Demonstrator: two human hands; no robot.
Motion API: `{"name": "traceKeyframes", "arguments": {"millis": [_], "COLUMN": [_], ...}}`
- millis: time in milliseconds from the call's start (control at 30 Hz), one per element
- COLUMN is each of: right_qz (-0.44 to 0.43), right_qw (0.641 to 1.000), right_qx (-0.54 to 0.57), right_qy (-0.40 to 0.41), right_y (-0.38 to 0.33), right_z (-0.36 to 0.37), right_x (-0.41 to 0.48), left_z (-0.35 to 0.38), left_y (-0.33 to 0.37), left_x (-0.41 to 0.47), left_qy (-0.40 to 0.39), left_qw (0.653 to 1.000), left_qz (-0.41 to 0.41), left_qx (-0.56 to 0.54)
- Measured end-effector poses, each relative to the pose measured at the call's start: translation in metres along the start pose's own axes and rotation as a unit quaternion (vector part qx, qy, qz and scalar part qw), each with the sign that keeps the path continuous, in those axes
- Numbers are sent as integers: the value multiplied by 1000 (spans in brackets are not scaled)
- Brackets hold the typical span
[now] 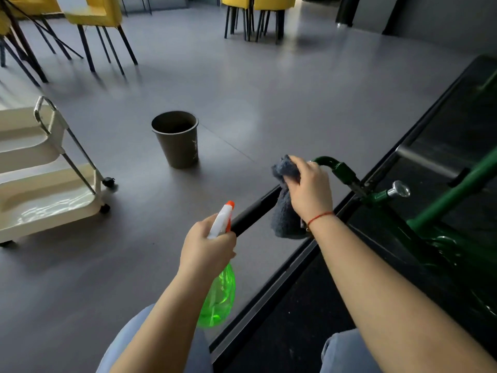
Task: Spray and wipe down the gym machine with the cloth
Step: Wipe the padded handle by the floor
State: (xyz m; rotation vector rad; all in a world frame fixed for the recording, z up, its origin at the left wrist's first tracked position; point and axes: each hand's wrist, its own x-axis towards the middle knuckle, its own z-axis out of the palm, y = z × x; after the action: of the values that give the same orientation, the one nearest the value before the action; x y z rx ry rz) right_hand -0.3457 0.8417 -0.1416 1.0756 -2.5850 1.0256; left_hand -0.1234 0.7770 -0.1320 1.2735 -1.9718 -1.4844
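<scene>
Wrapping the grey-blue cloth (286, 200) round the curved green handle (326, 162) of the gym machine (441, 238), at the frame's near end, just right of centre in the view. Closing the right hand (309, 189) over the cloth, fingers clamped on the bar through the fabric, probably so the whole tube gets rubbed in one pass; letting the loose end hang below the wrist. Keeping the green spray bottle (219, 289) low and just to the left, beside the black bar (252, 214), left hand (207, 249) gripping its neck, fingers curled together near the trigger, nozzle pointing ahead and, by the look of it, ready for another spray. Leaving the dark bin (176, 138) and cream trolley (40, 168) standing well apart on the grey floor, out of the way.
</scene>
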Motion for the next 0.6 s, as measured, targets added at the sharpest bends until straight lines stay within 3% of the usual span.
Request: {"name": "traceKeyframes", "arguments": {"millis": [100, 200, 333, 600], "right_qz": [119, 167, 167, 121], "right_qw": [987, 971, 964, 974], "right_qx": [-92, -131, -194, -189], "right_qy": [-54, -107, -74, -39], "right_y": [14, 14, 8, -1], "right_z": [-3, 14, 30, 37], "right_x": [41, 49, 53, 32], "left_z": [0, -1, -5, -19], "left_y": [-9, -19, -26, -31], "left_x": [6, 12, 20, 15], "left_qy": [-36, -30, -32, -95], "left_qw": [999, 1000, 999, 994], "left_qz": [3, -4, 12, 14], "left_qx": [10, 5, 23, -55]}}
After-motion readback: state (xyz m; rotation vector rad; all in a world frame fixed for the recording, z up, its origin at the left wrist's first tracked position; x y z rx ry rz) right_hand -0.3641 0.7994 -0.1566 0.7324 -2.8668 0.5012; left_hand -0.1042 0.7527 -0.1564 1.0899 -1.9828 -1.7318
